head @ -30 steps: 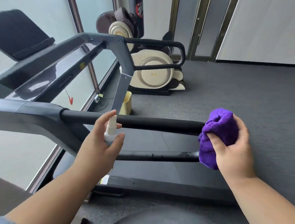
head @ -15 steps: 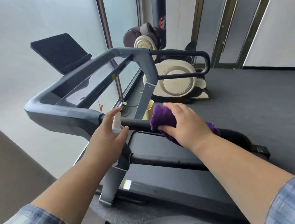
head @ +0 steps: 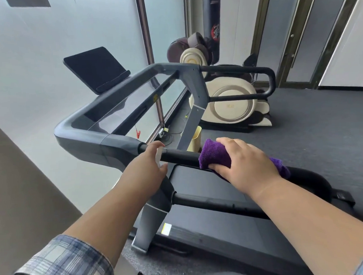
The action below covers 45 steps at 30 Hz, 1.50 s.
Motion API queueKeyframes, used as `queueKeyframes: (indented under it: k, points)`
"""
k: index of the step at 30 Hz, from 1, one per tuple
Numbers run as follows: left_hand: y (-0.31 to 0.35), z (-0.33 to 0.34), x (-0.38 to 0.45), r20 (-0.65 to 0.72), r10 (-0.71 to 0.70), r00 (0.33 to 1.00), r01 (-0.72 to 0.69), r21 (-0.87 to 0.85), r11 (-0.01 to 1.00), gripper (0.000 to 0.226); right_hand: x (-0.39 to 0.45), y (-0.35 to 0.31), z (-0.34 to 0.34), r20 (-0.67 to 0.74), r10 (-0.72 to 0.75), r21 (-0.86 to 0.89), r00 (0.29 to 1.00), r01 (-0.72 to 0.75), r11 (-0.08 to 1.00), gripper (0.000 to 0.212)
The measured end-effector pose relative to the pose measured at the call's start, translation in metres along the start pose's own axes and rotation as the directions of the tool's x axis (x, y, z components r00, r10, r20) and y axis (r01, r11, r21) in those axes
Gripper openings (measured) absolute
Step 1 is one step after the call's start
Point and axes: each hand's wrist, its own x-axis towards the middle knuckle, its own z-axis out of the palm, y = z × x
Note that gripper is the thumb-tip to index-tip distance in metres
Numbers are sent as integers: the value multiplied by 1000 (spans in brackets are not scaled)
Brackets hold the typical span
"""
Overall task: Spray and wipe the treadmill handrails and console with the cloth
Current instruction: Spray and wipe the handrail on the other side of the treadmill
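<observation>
Black padded treadmill handrail (head: 181,156) running left to right, right hand (head: 246,163) pressing purple cloth (head: 214,155) on it; left hand (head: 148,168) gripping white spray bottle (head: 159,157) just left; beige massage chair (head: 227,102) far behind

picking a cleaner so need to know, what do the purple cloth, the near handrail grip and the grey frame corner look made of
Purple cloth: looks like microfibre terry, with a fuzzy looped pile, matte.
Near handrail grip: probably foam or rubber sleeve, dull black with no glare.
Grey frame corner: looks like moulded plastic or painted metal, smooth satin with a soft sheen and a seam line; cannot tell which.
</observation>
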Motion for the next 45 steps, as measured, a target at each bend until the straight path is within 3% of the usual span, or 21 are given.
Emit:
queueKeyframes:
  k: [5,10,15,19,29,38,45]
  points:
    - [10,-2,-4,9,2,1000,-1,-48,999,46,-4,2,-3,-17,7,73,1000,-6,997,70]
    - [40,1,-21,9,120,993,-118,-101,988,52,-17,23,-12,-82,77,158,994,-63,985,68]
    - [85,23,-41,125,216,968,-206,-87,975,50,-39,52,-30,-164,194,264,967,-146,953,65]
    - [114,39,-48,202,202,958,-184,-106,977,40,-49,77,-46,-166,256,331,952,-191,924,65]
    - [172,44,-79,192,100,976,-82,-98,992,44,-55,123,-77,-113,274,539,955,-173,825,57]
    - [243,82,-124,112,148,983,-144,-40,989,49,-73,174,-106,-121,244,638,962,-113,762,53]
    - [273,100,-143,12,124,992,-123,-36,992,40,-88,207,-116,-107,197,662,975,-78,746,54]
